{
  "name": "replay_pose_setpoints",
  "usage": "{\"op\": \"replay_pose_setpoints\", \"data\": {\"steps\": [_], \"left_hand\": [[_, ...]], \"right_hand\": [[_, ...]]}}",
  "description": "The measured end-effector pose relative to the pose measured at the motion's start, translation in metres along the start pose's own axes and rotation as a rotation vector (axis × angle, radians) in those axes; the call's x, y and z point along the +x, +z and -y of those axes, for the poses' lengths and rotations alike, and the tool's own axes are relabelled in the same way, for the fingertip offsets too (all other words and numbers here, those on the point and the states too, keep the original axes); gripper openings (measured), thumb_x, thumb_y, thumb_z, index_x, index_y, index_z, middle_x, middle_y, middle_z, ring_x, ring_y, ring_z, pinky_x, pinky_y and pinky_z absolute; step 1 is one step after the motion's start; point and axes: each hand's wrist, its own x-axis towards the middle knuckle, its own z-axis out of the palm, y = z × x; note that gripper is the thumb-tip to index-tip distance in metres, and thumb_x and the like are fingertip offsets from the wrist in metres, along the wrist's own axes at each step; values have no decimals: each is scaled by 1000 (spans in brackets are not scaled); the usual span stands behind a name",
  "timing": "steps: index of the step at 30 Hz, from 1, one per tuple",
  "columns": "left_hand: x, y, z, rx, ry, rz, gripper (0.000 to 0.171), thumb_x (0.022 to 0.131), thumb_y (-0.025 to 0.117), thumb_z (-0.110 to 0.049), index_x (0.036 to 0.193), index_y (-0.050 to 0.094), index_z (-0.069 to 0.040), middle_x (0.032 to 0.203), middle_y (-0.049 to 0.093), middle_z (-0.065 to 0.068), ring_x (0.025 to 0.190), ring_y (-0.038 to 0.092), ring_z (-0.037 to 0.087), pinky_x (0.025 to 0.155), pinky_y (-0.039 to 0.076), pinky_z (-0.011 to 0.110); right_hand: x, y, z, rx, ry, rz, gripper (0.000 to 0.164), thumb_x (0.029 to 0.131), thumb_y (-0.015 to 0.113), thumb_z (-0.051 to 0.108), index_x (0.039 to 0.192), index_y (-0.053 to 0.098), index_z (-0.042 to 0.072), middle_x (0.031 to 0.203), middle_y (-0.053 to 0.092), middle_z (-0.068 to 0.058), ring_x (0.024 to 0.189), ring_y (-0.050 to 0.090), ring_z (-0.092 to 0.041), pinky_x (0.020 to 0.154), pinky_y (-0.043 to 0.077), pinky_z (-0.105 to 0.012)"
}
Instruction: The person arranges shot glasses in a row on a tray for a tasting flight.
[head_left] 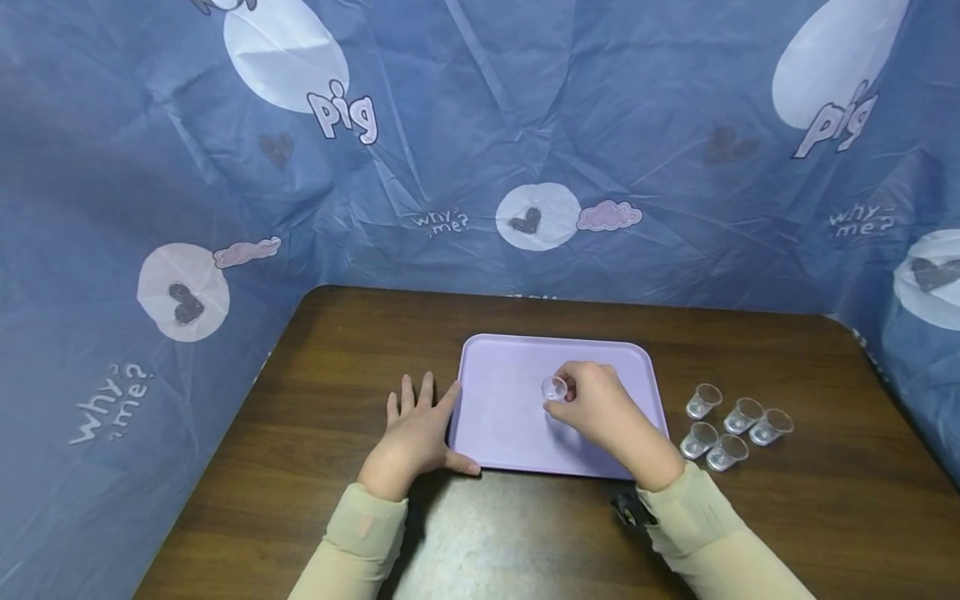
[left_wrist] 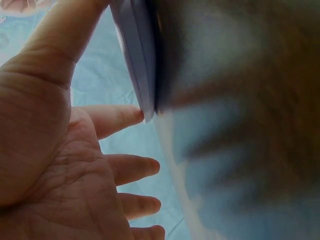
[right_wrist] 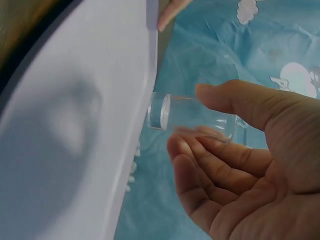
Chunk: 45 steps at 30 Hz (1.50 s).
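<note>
My right hand [head_left: 596,404] holds a small clear shot glass [head_left: 553,388] over the lilac tray [head_left: 498,408], right of its middle. In the right wrist view the thumb and curled fingers sit on either side of the shot glass [right_wrist: 187,116], and its thick base is right at the tray surface [right_wrist: 115,90]. My left hand [head_left: 408,442] lies at the tray's left side, fingers spread. Its thumb is by the near left corner and its index fingertip at the left rim. The left wrist view has the palm [left_wrist: 75,165] beside the tray's edge [left_wrist: 137,60].
Several more clear shot glasses [head_left: 726,452] stand grouped on the brown wooden table [head_left: 337,350], just right of the tray and close to my right forearm. A blue printed cloth [head_left: 465,150] hangs behind the table and along its sides.
</note>
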Motion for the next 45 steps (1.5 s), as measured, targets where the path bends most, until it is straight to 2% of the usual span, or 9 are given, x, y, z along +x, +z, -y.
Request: {"op": "replay_pose_setpoints", "data": {"steps": [7, 13, 20, 27, 38, 45], "left_hand": [[1, -1, 0, 19, 6, -15, 130, 55, 94, -62, 160, 35, -13, 161, 18, 33, 146, 6, 58, 113, 11, 69], [1, -1, -1, 31, 5, -6, 131, 55, 92, -64, 161, 34, -14, 161, 18, 32, 146, 5, 57, 113, 11, 69], [-1, -1, -2, 1, 8, -6, 130, 55, 93, -62, 160, 34, -13, 161, 17, 33, 146, 5, 58, 113, 12, 69], [-1, -1, 0, 10, 0, -11, 130, 55, 93, -63, 161, 33, -15, 162, 16, 32, 146, 4, 57, 112, 11, 69], [1, 1, 1, 19, 2, -13, 131, 55, 93, -63, 161, 33, -15, 162, 17, 32, 146, 5, 57, 113, 11, 69], [1, 2, 1, 13, 5, -14, 132, 54, 93, -63, 161, 33, -15, 163, 16, 28, 146, 4, 57, 112, 10, 70]], "right_hand": [[17, 29, 12, 40, 14, 31, 17, 75, 83, 9, 81, 67, 6, 63, 54, 5, 58, 50, -12, 57, 44, -31], [29, 49, 21, 75, -11, 35, 18, 75, 84, 7, 81, 68, 6, 63, 55, 6, 58, 50, -12, 57, 44, -31], [42, 68, 31, 63, -30, 57, 21, 76, 87, 11, 84, 69, 5, 63, 54, 6, 58, 50, -11, 57, 44, -29], [49, 74, 35, 83, -45, 75, 20, 76, 87, 9, 82, 69, 4, 61, 55, 5, 56, 50, -11, 54, 44, -29], [50, 78, 32, 80, -29, 70, 22, 77, 88, 12, 82, 68, 5, 62, 56, 5, 57, 52, -11, 56, 45, -29], [48, 79, 30, 44, -32, 78, 24, 78, 89, 14, 89, 71, 2, 68, 59, 1, 61, 53, -14, 60, 47, -31]]}}
